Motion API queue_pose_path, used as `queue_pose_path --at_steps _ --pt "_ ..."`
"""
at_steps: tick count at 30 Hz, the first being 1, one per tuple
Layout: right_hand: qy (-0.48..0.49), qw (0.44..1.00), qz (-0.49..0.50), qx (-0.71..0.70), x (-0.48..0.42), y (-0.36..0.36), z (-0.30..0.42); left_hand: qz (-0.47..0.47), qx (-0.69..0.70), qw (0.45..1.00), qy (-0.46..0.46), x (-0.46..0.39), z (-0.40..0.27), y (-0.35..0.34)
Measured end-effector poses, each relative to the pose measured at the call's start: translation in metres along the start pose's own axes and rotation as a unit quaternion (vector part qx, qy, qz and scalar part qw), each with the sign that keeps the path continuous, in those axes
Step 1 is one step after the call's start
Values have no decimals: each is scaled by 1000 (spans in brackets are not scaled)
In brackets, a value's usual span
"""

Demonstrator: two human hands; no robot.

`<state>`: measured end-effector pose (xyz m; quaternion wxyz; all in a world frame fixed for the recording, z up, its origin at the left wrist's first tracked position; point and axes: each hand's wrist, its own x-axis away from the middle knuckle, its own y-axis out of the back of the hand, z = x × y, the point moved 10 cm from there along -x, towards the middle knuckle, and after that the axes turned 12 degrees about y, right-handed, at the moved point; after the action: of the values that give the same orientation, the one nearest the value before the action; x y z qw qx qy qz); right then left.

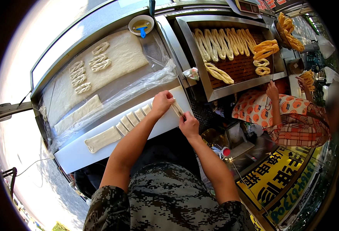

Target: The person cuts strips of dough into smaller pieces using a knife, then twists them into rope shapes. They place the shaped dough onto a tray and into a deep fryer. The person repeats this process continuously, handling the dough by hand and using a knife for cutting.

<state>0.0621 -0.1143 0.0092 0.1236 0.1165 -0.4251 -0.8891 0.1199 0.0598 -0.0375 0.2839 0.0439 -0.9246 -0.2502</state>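
Note:
A narrow dough strip (177, 108) stretches between my two hands over the right end of a white cutting board (74, 160). My left hand (162, 103) grips its far end, and my right hand (190, 125) pinches the near end at the board's front edge. My fingertips are partly hidden. To the left of my left hand, several cut dough strips (126, 122) lie in a row. Beyond them, at the board's left, is a longer uncut dough slab (103, 140).
Behind the board are crumpled plastic film (160, 72), a large dough sheet (126, 47) bearing twisted dough pieces (100, 62), and a bowl (131, 21) with a blue brush (142, 30). At right, a fryer (215, 93) holds dough sticks (212, 43); a co-worker (299, 124) handles a long thin tool there.

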Motion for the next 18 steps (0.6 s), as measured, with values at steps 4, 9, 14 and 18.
queue_pose_path --at_steps 4,9,14,18 --pt "-34 993 83 72 -11 -11 5 1 47 999 27 -5 13 3" --pt "-76 968 194 141 -32 -29 5 -41 6 999 -7 -10 5 9" --pt "-50 979 165 113 -40 -26 8 -90 -102 985 -102 -9 -16 19" --pt "23 991 -97 -88 32 26 -9 -48 -48 996 -54 -13 4 50"
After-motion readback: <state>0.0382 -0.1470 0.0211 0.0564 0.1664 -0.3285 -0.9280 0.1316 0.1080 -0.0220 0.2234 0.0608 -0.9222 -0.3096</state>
